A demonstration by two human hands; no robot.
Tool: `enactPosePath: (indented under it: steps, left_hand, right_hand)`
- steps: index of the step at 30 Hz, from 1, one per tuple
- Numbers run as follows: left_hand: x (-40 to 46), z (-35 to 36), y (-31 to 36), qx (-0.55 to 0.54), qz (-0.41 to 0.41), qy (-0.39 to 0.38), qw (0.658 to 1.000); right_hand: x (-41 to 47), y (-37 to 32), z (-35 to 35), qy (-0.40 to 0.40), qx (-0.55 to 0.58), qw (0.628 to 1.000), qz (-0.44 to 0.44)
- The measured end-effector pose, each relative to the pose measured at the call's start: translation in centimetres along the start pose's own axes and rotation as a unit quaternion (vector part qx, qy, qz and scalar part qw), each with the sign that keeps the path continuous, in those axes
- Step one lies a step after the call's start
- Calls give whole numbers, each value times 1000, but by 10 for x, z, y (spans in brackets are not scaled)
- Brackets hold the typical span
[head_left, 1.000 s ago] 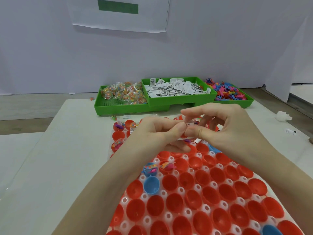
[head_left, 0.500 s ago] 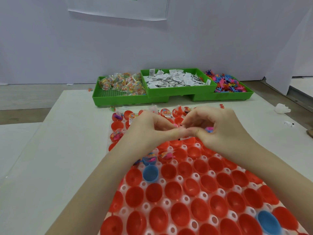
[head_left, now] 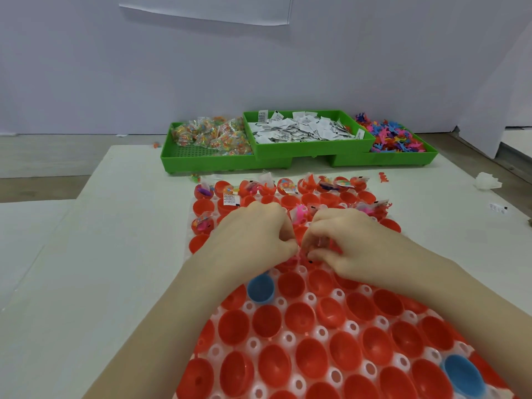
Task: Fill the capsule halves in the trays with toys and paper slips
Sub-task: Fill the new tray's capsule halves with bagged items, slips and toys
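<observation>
A clear tray (head_left: pixel 288 338) holds rows of red capsule halves (head_left: pixel 299 316) and two blue ones (head_left: pixel 259 289). The far rows (head_left: pixel 288 185) hold toys and slips; the near rows are empty. My left hand (head_left: pixel 256 234) and my right hand (head_left: pixel 345 243) are low over the tray's middle, knuckles up, fingers curled towards each other. Between their fingertips they pinch a small paper slip (head_left: pixel 309 259), mostly hidden, just above a red half. A pink toy (head_left: pixel 300 211) sits behind the hands.
Three green bins stand at the back: bagged toys (head_left: pixel 213 136), paper slips (head_left: pixel 302 129), and coloured figures (head_left: pixel 394 139). A loose red figure (head_left: pixel 383 177), crumpled white plastic (head_left: pixel 488 181) and a stray slip (head_left: pixel 498 208) lie to the right.
Both hands have dropped from above the tray down to its surface, still together on the slip. The camera has tilted down and closer.
</observation>
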State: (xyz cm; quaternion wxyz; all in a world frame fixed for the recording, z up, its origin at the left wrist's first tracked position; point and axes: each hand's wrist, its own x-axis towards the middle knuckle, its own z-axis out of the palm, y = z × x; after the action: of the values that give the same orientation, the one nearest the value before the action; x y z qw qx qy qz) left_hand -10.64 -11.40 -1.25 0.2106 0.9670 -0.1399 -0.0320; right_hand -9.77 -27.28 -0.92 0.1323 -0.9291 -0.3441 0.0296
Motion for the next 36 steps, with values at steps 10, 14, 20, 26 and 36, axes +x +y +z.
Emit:
enactPosePath:
  steps: [10, 14, 20, 26, 36]
  left_hand:
    - [1, 0, -6, -45, 6, -3, 999]
    - [2, 0, -6, -46, 10, -2, 999]
    - [-3, -5, -6, -38, 36, 34, 998]
    - [-9, -36, -30, -290, -25, 222, 931]
    - [82, -47, -152, -254, -188, 249, 916]
  right_hand:
    - [6, 1, 6, 35, 86, 993, 75]
    - [8, 2, -1, -3, 118, 989, 84]
    - [3, -4, -4, -8, 9, 999, 36]
    - [-3, 7, -28, 7, 3, 999, 53]
    - [38, 158, -53, 304, 124, 906, 267]
